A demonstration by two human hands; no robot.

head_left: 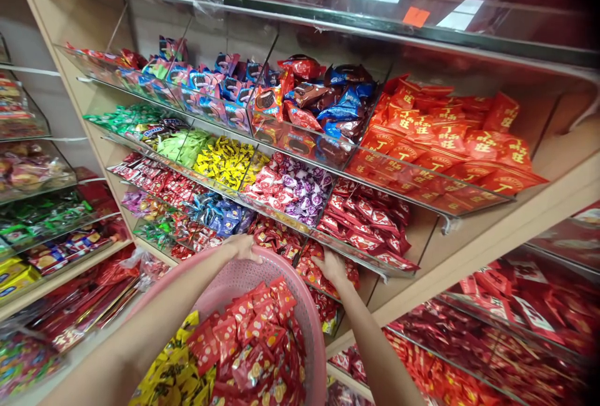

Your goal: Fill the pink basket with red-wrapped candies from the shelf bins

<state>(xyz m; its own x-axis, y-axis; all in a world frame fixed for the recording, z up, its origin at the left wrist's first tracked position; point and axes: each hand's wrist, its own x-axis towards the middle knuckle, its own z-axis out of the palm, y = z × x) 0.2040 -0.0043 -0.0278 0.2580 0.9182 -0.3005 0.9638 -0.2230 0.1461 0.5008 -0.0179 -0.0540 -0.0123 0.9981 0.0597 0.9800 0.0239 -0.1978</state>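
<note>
A pink plastic basket [315, 325] fills the lower middle of the head view, tilted against the shelf. My left hand [242, 248] is closed over its far rim. Inside lie red candy packets [253, 331] and yellow-wrapped candies [173, 368]. To the right of the basket, my right hand [332, 267] reaches into a low shelf compartment and rests on red-and-gold candy packets [312, 262]. Its fingers are partly hidden among the packets, so I cannot make out whether it grips any.
Wooden shelving with clear-fronted compartments stands ahead. It holds orange-red snack bags [435, 137], blue-and-brown packets [328, 97], yellow candies [225, 161] and purple candies [304, 187]. A clear shelf front [365, 247] sits just above my right hand. More stocked shelves stand at both sides.
</note>
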